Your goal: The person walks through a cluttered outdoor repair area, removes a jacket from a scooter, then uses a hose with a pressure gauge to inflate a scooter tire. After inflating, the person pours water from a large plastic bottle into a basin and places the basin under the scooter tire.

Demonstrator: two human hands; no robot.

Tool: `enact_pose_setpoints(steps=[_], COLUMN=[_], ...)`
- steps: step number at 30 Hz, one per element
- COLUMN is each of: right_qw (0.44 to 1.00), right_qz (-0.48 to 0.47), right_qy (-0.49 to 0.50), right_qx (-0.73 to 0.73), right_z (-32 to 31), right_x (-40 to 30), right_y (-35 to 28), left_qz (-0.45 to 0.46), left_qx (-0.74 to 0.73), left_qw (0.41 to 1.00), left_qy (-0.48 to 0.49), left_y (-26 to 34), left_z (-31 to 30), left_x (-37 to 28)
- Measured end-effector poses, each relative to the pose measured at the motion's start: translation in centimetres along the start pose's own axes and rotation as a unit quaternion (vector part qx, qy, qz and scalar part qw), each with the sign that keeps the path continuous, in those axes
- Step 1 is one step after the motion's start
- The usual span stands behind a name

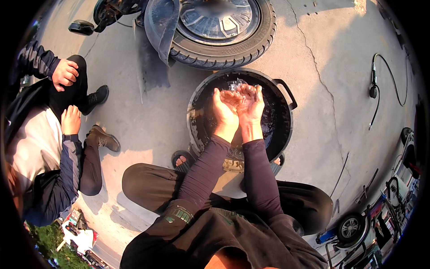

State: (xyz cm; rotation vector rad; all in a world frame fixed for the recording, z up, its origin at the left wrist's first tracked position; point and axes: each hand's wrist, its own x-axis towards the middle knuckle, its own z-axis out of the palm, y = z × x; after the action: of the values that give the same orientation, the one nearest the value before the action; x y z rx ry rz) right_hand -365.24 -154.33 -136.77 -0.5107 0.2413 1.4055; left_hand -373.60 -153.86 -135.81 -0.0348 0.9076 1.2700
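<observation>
My left hand (225, 111) and my right hand (250, 106) are cupped side by side, palms up, over a round black basin (196, 129). Their inner edges touch and the skin looks wet. Clear water (237, 84) splashes at the fingertips; whether some lies in the palms I cannot tell. Dark water (270, 121) shows inside the basin, partly hidden by my hands and forearms. A loop handle (286, 92) sticks out from the basin's right side. Just beyond the rim is a scooter wheel with a treaded tyre (221, 57), a hub motor (218, 22) and a mudguard (163, 30) at its left.
At the left a person squats, one hand (65, 74) on a knee, the other hand (71, 121) lower down. A tyre inflator gauge with hose (373, 91) lies on the cracked concrete floor (315, 111) at right. Near a small wheel (350, 229) are a metal rod (340, 173) and bike parts.
</observation>
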Motion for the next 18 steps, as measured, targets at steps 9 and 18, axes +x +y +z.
enact_pose_setpoints(steps=[9, 18], right_qw=[0.950, 0.714], right_qz=[-0.114, -0.242], right_qy=[-0.030, 0.310], right_qx=[-0.288, -0.579], right_z=[14.5, -3.4], right_x=[0.8, -4.3], right_y=[0.2, 2.1], left_qz=[0.133, 0.103], left_qx=[0.166, 0.342], left_qw=[0.975, 0.915], left_qy=[-0.070, 0.186], left_y=[6.1, -4.9], left_z=[12.3, -7.5], left_x=[-1.5, -1.5])
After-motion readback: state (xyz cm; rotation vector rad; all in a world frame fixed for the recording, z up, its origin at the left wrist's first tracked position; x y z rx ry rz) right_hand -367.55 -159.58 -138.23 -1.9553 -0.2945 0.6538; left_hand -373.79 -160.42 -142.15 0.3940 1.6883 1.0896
